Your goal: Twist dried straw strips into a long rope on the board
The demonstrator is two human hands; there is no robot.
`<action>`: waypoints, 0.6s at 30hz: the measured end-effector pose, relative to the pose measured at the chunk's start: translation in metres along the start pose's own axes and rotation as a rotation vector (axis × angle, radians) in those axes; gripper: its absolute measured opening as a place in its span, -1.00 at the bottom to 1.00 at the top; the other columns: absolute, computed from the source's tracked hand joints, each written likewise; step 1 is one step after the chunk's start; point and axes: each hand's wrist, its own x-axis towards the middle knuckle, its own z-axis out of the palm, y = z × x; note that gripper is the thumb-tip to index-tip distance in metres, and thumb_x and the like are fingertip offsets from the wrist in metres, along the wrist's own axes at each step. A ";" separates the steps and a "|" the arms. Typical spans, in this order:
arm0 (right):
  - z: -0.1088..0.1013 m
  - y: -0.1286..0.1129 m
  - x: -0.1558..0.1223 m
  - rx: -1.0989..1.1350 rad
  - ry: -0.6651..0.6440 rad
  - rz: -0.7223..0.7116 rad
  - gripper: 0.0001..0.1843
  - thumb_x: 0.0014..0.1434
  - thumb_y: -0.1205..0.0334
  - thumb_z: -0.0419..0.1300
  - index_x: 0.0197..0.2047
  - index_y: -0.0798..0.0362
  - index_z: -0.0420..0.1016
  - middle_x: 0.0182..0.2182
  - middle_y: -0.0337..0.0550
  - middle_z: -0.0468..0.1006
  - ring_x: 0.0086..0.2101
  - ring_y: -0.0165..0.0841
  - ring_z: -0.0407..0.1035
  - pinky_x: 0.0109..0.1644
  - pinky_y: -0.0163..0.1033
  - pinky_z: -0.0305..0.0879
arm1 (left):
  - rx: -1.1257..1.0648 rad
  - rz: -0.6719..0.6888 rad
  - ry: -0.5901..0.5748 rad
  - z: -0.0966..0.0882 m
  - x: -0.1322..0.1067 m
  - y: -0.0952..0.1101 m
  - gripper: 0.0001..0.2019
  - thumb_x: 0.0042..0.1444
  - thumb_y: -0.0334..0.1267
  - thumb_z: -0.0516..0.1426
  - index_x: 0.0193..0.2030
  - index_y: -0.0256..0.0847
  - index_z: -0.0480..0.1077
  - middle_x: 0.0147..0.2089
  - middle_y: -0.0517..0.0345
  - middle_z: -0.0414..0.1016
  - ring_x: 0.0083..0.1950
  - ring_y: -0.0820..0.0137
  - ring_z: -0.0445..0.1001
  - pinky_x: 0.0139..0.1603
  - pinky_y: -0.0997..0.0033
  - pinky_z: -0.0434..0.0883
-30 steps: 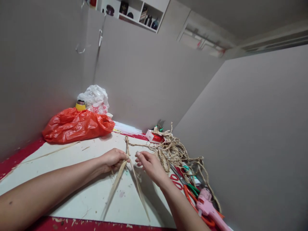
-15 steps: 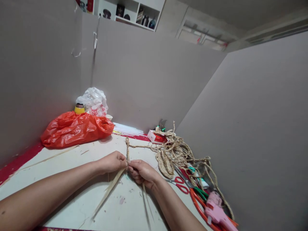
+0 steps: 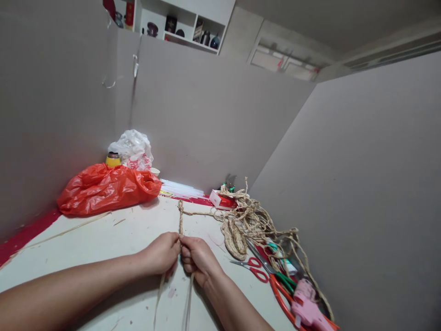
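A short braided straw cord (image 3: 181,220) stands out beyond my fingertips, its far end looped and joined to a thinner cord running right. My left hand (image 3: 167,252) is closed at the near end of the braid, and a loose straw strand (image 3: 159,294) hangs below it. Pressed close beside it, my right hand (image 3: 198,257) pinches the same end, with pale strands (image 3: 189,299) trailing beneath. The fingertips of both hands meet at the braid, so the crossing of the strands is hidden.
To the right lie a heap of braided cord (image 3: 246,216), red-handled scissors (image 3: 255,267), larger orange-handled shears (image 3: 280,294) and a pink glue gun (image 3: 306,305). A red plastic bag (image 3: 106,188), a white bag (image 3: 132,147) and white sticks (image 3: 181,188) sit at the back.
My left hand has turned inward and come down against the right one. The strand that slanted out to the lower left now hangs nearly straight down.
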 end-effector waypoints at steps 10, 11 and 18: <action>-0.011 0.000 0.006 0.065 -0.124 0.037 -0.80 -0.14 0.28 0.17 -0.58 0.08 0.17 -0.80 -0.56 -0.08 -0.74 -0.66 -0.34 -0.67 -0.45 -0.45 | -0.033 -0.117 -0.102 -0.012 0.004 0.011 -0.81 0.01 -0.16 -0.02 -0.37 -0.24 0.26 -0.70 0.22 0.32 -0.74 0.45 0.25 -0.68 0.51 0.18; -0.013 -0.001 0.006 0.079 -0.153 0.040 -0.83 -0.13 0.28 0.18 -0.55 0.09 0.20 -0.79 -0.56 -0.09 -0.73 -0.66 -0.35 -0.66 -0.45 -0.46 | 0.001 -0.104 -0.038 -0.019 0.008 0.012 -0.81 -0.01 -0.16 -0.01 -0.42 -0.25 0.28 -0.71 0.23 0.29 -0.72 0.46 0.24 -0.66 0.51 0.17; -0.017 -0.008 0.006 0.058 -0.310 0.032 -0.80 -0.06 0.21 0.21 -0.48 0.13 0.27 -0.77 -0.56 -0.10 -0.72 -0.66 -0.38 -0.66 -0.46 -0.45 | -0.288 0.045 0.051 -0.025 0.023 -0.003 -0.82 -0.10 -0.17 0.02 -0.45 -0.25 0.27 -0.61 0.27 0.28 -0.62 0.55 0.17 -0.56 0.55 0.10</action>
